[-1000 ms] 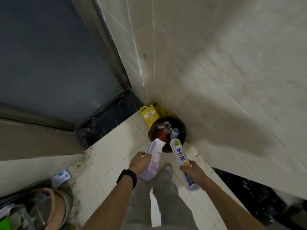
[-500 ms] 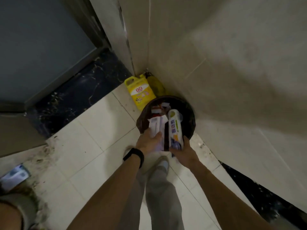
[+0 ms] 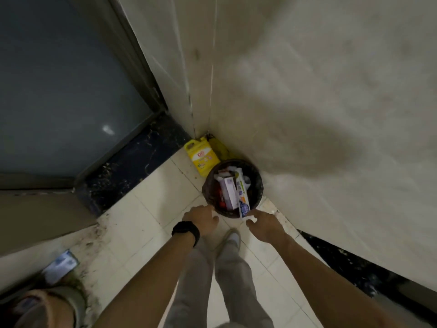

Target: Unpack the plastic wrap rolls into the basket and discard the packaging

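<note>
Both packs are out of your hands and sitting in the bin [image 3: 207,185], purple box [image 3: 228,194] and long wrapper [image 3: 242,194] side by side, long axes pointing away from you. Your left hand [image 3: 201,220] and right hand [image 3: 263,224] hang empty, fingers loose, the right maybe brushing the wrapper.

Home utility corner: tiled walls [image 3: 307,67], tile floor [image 3: 142,221], waste bin [image 3: 207,190], detergent jug [image 3: 201,158]

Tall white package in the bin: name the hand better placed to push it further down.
Right. The right hand has its fingertips beside the tall white package's near end at the bin rim; the left hand sits farther off.
</note>
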`<state>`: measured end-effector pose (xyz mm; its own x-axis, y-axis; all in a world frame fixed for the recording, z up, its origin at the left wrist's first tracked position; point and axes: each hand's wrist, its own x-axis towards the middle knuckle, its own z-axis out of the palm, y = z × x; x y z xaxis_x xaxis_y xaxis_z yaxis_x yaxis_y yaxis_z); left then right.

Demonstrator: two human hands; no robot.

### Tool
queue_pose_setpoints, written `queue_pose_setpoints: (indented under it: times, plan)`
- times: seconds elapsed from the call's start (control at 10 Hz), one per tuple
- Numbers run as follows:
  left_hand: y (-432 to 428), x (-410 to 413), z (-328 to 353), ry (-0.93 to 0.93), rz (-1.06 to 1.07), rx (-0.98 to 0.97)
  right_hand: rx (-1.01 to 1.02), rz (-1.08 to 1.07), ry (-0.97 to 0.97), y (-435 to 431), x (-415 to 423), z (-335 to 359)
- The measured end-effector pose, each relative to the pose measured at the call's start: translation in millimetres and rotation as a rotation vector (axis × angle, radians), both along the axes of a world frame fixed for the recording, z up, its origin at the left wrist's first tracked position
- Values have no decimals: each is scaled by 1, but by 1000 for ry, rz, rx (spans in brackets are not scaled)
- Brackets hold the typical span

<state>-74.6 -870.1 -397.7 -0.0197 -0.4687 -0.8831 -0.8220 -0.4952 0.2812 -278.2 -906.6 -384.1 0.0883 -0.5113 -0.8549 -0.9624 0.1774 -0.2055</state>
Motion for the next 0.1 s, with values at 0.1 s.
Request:
queue_pose_setpoints:
  times: [0.1]
  plan:
    - [-10,5,77,-76,-160,-195,-95,12,-42,-5,7,80]
